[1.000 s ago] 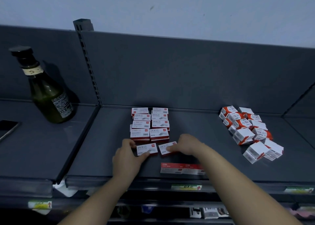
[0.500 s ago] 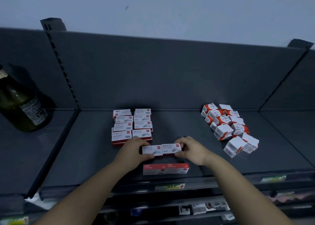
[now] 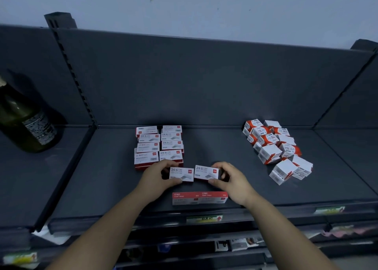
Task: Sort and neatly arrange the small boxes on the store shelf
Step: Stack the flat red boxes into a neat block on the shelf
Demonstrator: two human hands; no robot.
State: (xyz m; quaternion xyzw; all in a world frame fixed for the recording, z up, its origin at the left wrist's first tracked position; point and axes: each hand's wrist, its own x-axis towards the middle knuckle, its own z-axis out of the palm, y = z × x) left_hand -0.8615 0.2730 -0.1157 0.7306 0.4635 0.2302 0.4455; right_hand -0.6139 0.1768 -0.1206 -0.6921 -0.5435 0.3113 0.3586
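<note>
On the dark grey shelf (image 3: 235, 147) my left hand (image 3: 157, 177) pinches a white and red staple box (image 3: 181, 174) between thumb and fingers. My right hand (image 3: 231, 179) pinches a second staple box (image 3: 206, 172) right beside it; the two boxes are side by side, lifted a little above the shelf. Behind them stands a tidy two-column stack of the same staple boxes (image 3: 159, 147). Two more red-sided boxes (image 3: 200, 198) lie end to end near the shelf's front edge, below my hands.
A loose heap of white and orange cube boxes (image 3: 276, 149) lies to the right. A dark green bottle (image 3: 26, 124) stands on the left shelf section. Price labels (image 3: 204, 218) run along the front rail, with lower shelves beneath.
Both hands have lifted their staple boxes and brought them together, side by side. The view has shifted right, so the bottle sits at the left edge.
</note>
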